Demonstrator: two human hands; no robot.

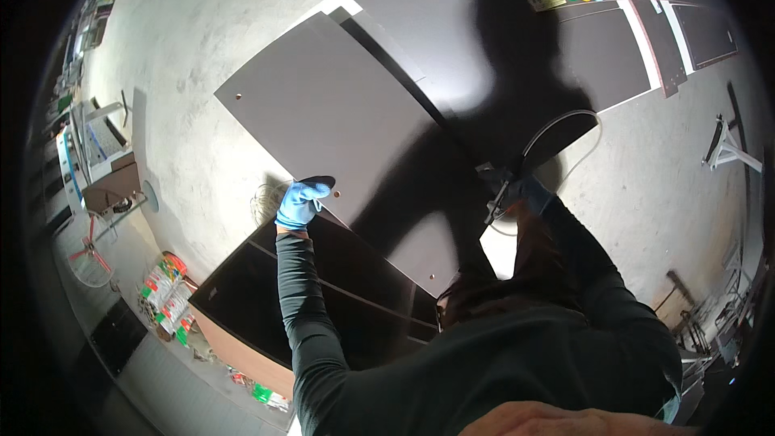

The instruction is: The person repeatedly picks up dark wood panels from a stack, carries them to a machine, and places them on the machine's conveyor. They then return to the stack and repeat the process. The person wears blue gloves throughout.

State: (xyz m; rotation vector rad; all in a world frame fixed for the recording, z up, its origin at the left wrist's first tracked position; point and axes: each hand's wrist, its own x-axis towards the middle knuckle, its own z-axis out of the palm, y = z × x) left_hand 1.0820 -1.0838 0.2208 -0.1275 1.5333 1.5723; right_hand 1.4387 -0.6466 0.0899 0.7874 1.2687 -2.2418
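My left hand [299, 203], in a blue glove with dark fingertips, is closed on the near left edge of a flat grey panel [323, 105], beside a small round hole. The panel has more holes near its corners and lies tilted across the view. To its right, in deep shadow, my right hand [529, 194] is closed around a slim metal tool [497, 202] by the panel's right edge. A thin pale hose [557, 119] loops up beside that hand. The shadow hides the right fingers and the tool's exact kind.
More dark panels [597, 52] with white edges lie at the far side, bearing round stickers. A dark glossy board [323, 274] with a wood-coloured edge is at lower left. Coloured packages [165, 287] and a red-spoked round frame [89, 250] are left; a white metal stand [731, 149] is right.
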